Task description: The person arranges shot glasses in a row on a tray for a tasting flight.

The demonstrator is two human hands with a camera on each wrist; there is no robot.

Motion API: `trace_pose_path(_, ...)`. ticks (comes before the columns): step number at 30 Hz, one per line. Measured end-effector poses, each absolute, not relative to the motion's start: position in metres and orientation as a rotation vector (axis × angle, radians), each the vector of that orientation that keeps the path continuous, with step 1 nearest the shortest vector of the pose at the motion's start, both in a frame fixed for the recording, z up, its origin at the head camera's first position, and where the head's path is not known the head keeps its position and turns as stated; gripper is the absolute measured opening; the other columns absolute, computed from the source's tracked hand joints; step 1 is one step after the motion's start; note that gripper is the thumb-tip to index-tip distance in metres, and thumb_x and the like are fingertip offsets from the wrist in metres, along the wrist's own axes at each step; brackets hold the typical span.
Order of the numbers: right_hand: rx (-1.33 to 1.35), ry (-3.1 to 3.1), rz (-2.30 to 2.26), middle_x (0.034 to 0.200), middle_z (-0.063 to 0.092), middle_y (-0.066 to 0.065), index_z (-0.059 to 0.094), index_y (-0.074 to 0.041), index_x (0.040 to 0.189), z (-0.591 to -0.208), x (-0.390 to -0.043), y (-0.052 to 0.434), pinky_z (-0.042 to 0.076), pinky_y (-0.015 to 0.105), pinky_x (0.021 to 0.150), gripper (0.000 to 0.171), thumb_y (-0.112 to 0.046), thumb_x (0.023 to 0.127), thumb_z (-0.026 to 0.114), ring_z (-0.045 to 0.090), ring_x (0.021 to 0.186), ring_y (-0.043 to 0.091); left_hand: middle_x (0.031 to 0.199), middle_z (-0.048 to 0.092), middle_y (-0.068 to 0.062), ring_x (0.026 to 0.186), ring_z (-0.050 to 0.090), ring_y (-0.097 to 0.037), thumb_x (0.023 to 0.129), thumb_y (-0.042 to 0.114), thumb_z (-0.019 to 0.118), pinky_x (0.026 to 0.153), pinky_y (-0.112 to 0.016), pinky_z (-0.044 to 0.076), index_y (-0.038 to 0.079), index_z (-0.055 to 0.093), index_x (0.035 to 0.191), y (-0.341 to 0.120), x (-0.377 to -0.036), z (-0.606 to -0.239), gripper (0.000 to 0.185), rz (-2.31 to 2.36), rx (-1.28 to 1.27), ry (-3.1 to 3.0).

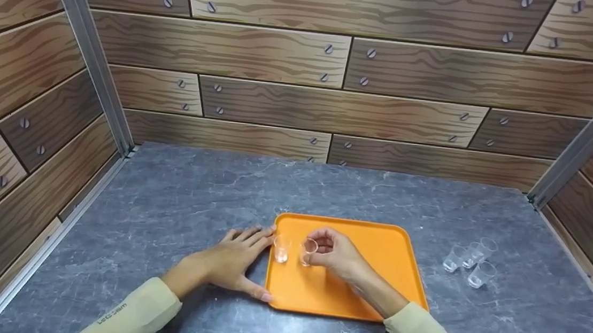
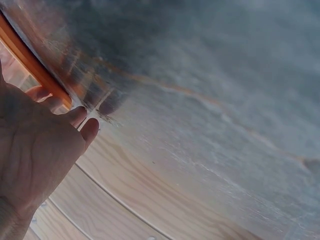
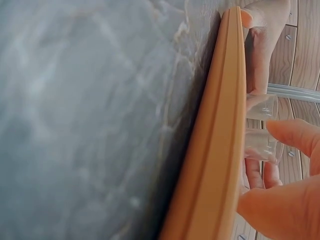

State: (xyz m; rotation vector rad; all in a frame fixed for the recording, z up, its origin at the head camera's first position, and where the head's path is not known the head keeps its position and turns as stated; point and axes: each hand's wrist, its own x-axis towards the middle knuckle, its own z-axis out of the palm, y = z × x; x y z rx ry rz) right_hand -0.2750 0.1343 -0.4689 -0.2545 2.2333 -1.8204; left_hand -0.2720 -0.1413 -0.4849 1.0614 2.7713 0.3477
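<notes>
My left hand [image 1: 233,260] lies at the left side of an orange tray [image 1: 366,285], fingers spread, fingertips at the rim and thumb near the front corner. In the left wrist view its fingers reach the tray's edge [image 2: 37,67]. Over the tray, my right hand [image 1: 341,257] holds a small clear shot glass [image 1: 304,256] between thumb and fingers, the glass upright. A second clear shot glass [image 1: 281,252] stands just left of it, close to the left rim. Both glasses show beyond the tray's side [image 3: 215,145] in the right wrist view.
Several more clear shot glasses [image 1: 481,275] stand in a cluster on the grey marbled table [image 1: 208,191], right of the tray. Wood-patterned walls [image 1: 269,105] with metal corner posts [image 1: 96,58] enclose the back and sides.
</notes>
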Motion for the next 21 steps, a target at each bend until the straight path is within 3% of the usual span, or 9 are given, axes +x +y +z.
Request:
trace_pose_path(12,-0.285,2.225,-1.82,0.112,0.065,0.016,0.059,0.005,0.121,-0.4687,-0.2736,0.1376,0.053,0.025,0.085,0.049,-0.001,0.079,0.084,0.062,0.098,0.02,0.174,0.009,-0.004,0.157,0.016,-0.036,0.076,0.091,0.056,0.12,-0.064,0.02,0.016,0.019,0.166,-0.1407,-0.2719,-0.4842,0.123,0.338,1.051,2.765)
trace_pose_path(21,-0.252,2.271,-1.804,0.122,0.064,0.019,0.06,0.004,0.124,-0.4655,-0.2721,0.1427,0.053,0.033,0.095,0.053,-0.009,0.08,0.086,0.062,0.114,0.03,0.174,0.008,-0.003,0.157,0.016,-0.036,0.075,0.092,0.056,0.119,-0.065,0.021,0.017,0.018,0.166,-0.1402,-0.2726,-0.4845,0.124,0.345,1.043,2.761)
